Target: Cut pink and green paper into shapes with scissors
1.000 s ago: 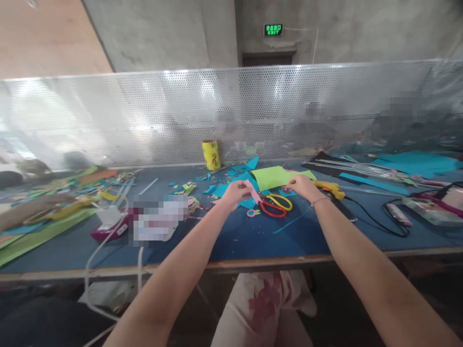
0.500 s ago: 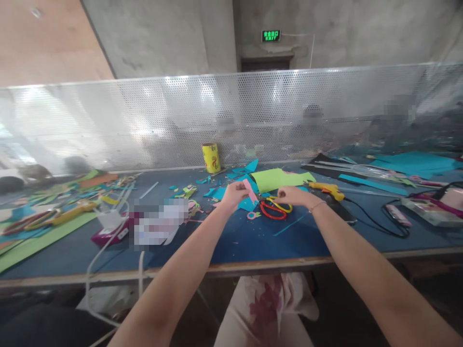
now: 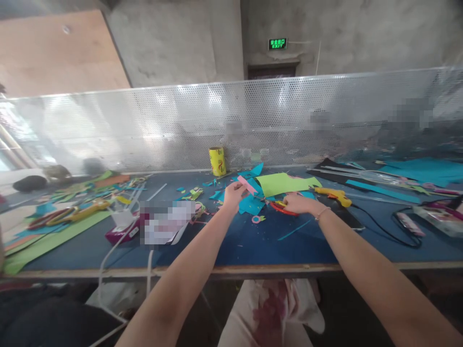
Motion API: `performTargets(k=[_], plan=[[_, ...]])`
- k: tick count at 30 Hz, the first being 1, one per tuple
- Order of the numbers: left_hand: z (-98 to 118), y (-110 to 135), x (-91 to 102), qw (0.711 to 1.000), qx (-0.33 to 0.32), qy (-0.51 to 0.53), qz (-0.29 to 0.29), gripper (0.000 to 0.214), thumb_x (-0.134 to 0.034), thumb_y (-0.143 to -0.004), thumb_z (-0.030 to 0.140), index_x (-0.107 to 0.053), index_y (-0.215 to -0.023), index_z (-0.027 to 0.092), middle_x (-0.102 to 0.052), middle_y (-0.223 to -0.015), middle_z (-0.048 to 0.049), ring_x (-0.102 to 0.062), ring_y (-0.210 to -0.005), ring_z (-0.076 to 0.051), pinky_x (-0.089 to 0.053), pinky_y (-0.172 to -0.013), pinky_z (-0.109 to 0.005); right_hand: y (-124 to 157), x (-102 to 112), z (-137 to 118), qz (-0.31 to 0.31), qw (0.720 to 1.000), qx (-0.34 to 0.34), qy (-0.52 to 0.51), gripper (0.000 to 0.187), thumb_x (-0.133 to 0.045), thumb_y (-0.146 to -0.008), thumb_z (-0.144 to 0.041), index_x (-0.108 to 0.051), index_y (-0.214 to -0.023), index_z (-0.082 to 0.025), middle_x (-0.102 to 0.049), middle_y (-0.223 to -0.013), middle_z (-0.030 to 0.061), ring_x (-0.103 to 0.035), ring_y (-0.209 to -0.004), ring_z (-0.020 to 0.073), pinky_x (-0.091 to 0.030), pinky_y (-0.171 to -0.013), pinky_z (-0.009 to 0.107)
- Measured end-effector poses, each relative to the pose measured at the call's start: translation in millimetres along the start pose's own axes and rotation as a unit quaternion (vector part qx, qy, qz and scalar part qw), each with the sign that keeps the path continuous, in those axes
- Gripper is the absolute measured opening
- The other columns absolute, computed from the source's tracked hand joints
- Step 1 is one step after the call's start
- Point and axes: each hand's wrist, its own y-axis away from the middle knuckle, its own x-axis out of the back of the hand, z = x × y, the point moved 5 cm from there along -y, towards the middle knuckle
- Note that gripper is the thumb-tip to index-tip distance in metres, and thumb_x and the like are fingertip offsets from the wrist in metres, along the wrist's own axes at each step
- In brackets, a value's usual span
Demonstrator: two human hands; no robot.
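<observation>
Between the fingertips of my left hand (image 3: 234, 194) is a small pink paper strip (image 3: 248, 185), held up over blue paper scraps (image 3: 252, 206). My right hand (image 3: 297, 203) closes round the scissors (image 3: 278, 207), whose red and yellow handles are partly covered by the fingers; the blades are hard to make out. Just behind both hands lies a light green sheet (image 3: 280, 183) with a ragged right end. A little pink and blue paper ring (image 3: 256, 219) with a green bit rests in front, near a thin blue strip (image 3: 294, 230).
A yellow glue gun (image 3: 334, 196) with a black cable lies right of my right hand. Behind stands a yellow can (image 3: 217, 161) by the perforated metal screen (image 3: 173, 120). To the left are a purple power strip (image 3: 121, 232) with white cords and another pair of scissors (image 3: 54, 218).
My right hand has moved from beside the scissors onto their handles, and its fingers have closed there. My left hand still holds the pink strip. The whole view has shifted slightly.
</observation>
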Motion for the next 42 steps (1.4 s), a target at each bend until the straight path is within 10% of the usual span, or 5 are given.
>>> performTargets(k=[7,13,20,42], plan=[[14,2,7.8,0.991,-0.108,0.005,0.083,0.016,-0.064,-0.063,0.028,-0.056,-0.066,0.014,-0.058,-0.061,0.0000,-0.057,-0.062,-0.011,-0.048,-0.068,-0.028,5,8,4,0.063,0.978,-0.017,-0.197,0.013,-0.051,-0.070,-0.028,-0.053,-0.074,-0.016,-0.061,-0.075,0.0056,-0.055,-0.066,0.0153,-0.037,-0.055,0.023],[12,8,-4.3,0.996,-0.077,0.012,0.035,0.020,-0.069,-0.057,0.028,-0.058,-0.066,0.014,-0.060,-0.062,-0.0009,-0.056,-0.058,-0.010,-0.046,-0.064,-0.025,8,14,-16,0.157,0.928,0.053,-0.333,0.031,-0.051,-0.071,-0.049,-0.049,-0.074,-0.019,-0.056,-0.069,0.0033,-0.051,-0.062,0.0149,-0.040,-0.056,0.026],[16,17,-13.8,0.997,-0.057,0.047,0.003,0.025,-0.070,-0.056,0.033,-0.057,-0.062,0.013,-0.056,-0.054,0.0014,-0.053,-0.052,-0.008,-0.044,-0.059,-0.024,-8,-1,-29,0.158,0.909,0.137,-0.361,0.037,-0.053,-0.068,-0.054,-0.043,-0.064,-0.018,-0.042,-0.060,-0.0031,-0.041,-0.054,0.0101,-0.037,-0.053,0.026],[12,26,-22.5,0.990,0.048,0.131,-0.015,0.024,-0.075,-0.051,0.025,-0.056,-0.060,0.014,-0.054,-0.054,0.0033,-0.051,-0.051,-0.004,-0.043,-0.055,-0.017,-15,-11,-33,0.084,0.867,0.088,-0.483,0.041,-0.050,-0.066,-0.058,-0.044,-0.067,-0.018,-0.038,-0.051,-0.0051,-0.038,-0.042,0.0067,-0.030,-0.039,0.020]])
